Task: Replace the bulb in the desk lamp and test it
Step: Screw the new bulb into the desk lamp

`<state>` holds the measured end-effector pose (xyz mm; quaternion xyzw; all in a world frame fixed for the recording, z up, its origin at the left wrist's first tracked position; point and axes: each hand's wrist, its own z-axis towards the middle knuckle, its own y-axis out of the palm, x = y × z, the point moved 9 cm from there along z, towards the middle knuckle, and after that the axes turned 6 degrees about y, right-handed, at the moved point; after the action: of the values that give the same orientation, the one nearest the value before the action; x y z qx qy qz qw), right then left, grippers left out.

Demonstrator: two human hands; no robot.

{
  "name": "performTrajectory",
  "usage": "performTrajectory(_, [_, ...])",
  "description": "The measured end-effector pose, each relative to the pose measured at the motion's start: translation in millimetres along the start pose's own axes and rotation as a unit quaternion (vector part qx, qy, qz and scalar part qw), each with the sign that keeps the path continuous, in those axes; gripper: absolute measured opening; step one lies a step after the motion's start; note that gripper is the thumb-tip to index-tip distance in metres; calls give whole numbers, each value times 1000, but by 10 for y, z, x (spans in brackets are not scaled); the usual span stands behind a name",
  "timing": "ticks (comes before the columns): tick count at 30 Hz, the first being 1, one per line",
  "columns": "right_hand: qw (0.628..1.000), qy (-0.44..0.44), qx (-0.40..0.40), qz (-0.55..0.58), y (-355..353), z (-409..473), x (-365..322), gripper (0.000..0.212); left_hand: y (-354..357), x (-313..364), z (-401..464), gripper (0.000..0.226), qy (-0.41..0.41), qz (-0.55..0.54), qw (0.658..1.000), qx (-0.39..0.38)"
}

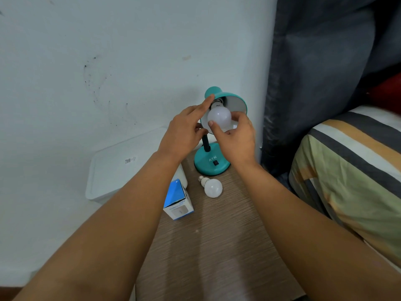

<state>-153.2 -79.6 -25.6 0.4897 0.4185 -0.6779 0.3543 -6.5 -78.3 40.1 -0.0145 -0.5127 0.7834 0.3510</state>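
Note:
A teal desk lamp (211, 162) stands at the far end of a narrow wooden table (208, 246), its shade (236, 101) tilted toward me. A white bulb (219, 116) sits at the shade's socket, unlit. My right hand (235, 140) grips this bulb from below and the side with fingertips. My left hand (184, 131) steadies the shade, index finger stretched along its teal neck. A second white bulb (212, 186) lies loose on the table in front of the lamp's base. The black switch (216, 163) shows on the base.
A blue-and-white bulb box (179, 202) lies at the table's left edge beside a white object. A white lidded bin (121, 164) stands left, against the wall. A striped bed (351, 170) and dark curtain (314, 61) close off the right.

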Motion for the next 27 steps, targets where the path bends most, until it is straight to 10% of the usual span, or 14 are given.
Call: performTrajectory(27, [1000, -6, 4, 4, -17, -15, -29, 59, 29, 9, 2, 88, -3, -10, 1000, 2])
